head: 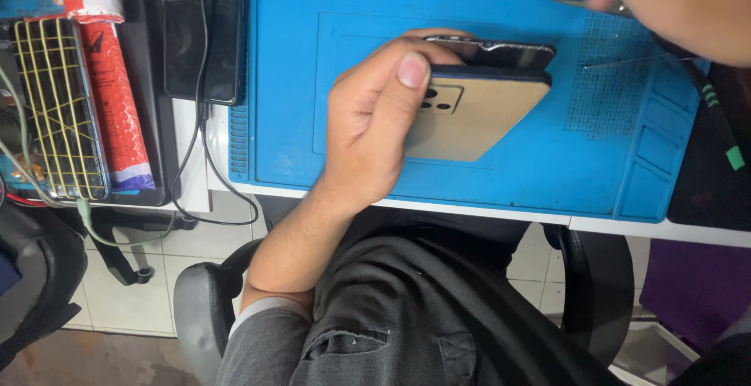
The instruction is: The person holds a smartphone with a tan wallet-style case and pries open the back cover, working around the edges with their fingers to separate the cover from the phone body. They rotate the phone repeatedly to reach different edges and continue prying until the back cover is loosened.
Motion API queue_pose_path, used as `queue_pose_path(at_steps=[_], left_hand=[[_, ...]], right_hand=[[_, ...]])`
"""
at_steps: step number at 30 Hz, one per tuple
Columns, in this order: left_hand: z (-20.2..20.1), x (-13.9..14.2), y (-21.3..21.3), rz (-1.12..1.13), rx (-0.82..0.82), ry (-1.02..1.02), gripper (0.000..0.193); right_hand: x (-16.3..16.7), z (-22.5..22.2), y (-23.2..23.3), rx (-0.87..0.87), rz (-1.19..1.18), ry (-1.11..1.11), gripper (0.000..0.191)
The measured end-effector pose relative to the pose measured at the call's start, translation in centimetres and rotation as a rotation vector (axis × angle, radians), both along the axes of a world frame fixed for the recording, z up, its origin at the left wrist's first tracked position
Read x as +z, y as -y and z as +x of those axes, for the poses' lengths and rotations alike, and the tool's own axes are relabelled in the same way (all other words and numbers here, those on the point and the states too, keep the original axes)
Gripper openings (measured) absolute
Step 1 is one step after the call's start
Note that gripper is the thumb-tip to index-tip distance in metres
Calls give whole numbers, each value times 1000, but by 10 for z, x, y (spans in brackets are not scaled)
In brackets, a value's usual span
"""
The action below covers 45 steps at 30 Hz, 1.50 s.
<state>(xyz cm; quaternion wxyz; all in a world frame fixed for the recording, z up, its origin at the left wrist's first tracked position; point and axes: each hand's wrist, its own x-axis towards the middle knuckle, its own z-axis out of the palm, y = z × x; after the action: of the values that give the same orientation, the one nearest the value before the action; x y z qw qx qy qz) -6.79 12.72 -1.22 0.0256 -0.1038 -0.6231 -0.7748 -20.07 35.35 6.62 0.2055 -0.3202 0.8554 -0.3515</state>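
Note:
My left hand point(374, 120) grips a smartphone point(477, 112) with a beige back and a camera cluster, holding it on edge above the blue work mat point(594, 159). The phone's dark front panel point(501, 51) stands slightly apart from the beige back along the top. My thumb rests near the camera cluster. My right hand point(680, 3) is at the top right corner, blurred, pinching thin metal tweezers point(575, 0) whose tip points left, above and to the right of the phone.
Another dark phone point(202, 34) with a black cable lies left of the mat. Further left are a phone wrapped in yellow bands point(59, 108) and a red and white tube point(113, 104). A black cable with green bands point(716, 112) runs at the right. Chair armrests sit below the table edge.

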Motion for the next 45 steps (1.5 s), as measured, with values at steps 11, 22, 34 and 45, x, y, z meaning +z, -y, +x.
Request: queue_pose_path(at_steps=[11,22,34,45], left_hand=[[-4,0,-1,87,-9,76,43],[-5,1,-6,66,30,60,43],[-6,1,-6,53,3,52,43],[-6,5,-9,49,7,29,44]], right_hand=[[10,-4,16,58,238,143,30],[28,2,25,-4,405,129,31],[20,6,10,64,206,7,29],[26,5,7,151,148,-25,29]])
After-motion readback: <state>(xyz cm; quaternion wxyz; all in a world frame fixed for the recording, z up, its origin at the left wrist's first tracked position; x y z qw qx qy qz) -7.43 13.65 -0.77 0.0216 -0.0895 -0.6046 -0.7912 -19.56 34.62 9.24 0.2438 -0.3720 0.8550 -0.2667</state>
